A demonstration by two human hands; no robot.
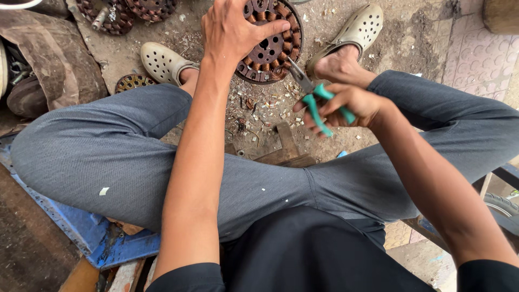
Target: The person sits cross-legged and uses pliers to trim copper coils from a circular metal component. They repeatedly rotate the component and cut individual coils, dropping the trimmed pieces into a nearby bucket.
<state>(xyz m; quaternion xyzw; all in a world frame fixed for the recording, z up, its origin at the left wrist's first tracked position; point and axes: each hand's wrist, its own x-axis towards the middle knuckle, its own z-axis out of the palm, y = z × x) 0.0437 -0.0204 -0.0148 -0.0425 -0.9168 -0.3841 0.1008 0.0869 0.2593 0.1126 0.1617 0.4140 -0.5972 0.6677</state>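
My left hand (232, 30) presses down on a round motor stator (270, 51) with copper windings, which lies on the ground between my feet. My right hand (348, 105) grips green-handled pliers (319, 103); their metal jaws point up and left and touch the stator's lower right edge. Small cut bits of copper and scrap (259, 105) lie scattered on the ground just below the stator.
Two more wound stators (127, 12) lie at the top left, and a smaller one (131, 82) sits by my left shoe (162, 62). My right shoe (354, 30) is beside the stator. Wooden pieces (284, 146) lie between my legs; a blue board (92, 232) is at lower left.
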